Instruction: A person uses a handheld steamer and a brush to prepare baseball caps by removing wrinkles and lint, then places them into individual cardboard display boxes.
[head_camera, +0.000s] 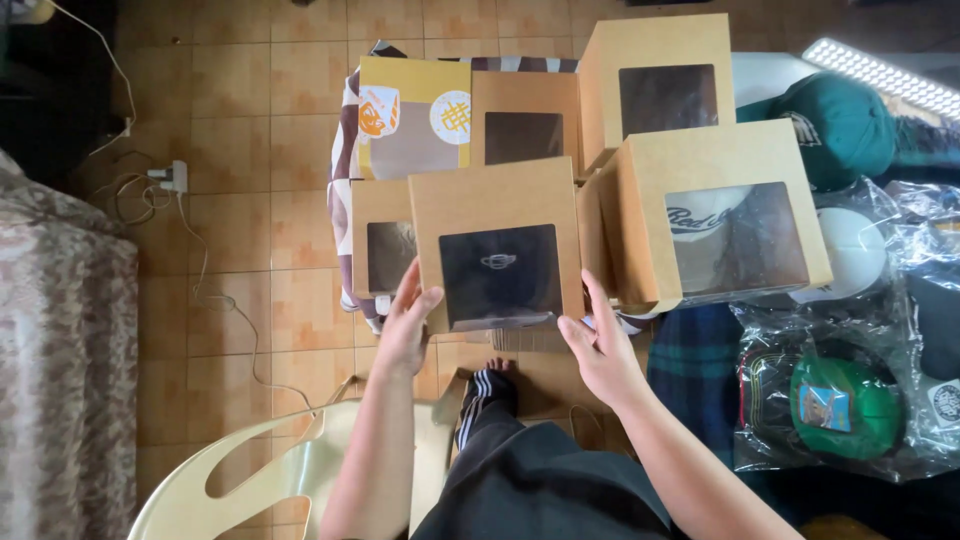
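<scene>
Kraft window boxes (497, 245) crowd in tight, edge against edge, so nothing slips between them. On the right, bagged caps (850, 400) and a green cap (840, 125) close that flank. Open tiled floor (250, 250) lies to the left, crossed only by a white cable (205, 270), with a plastic chair (250, 480) below.

a home used for packing goods: tiled floor (240, 90), plastic chair (250, 485), a power strip (172, 177) on the floor, stacked window boxes (500, 200), and bagged caps (850, 400).
</scene>
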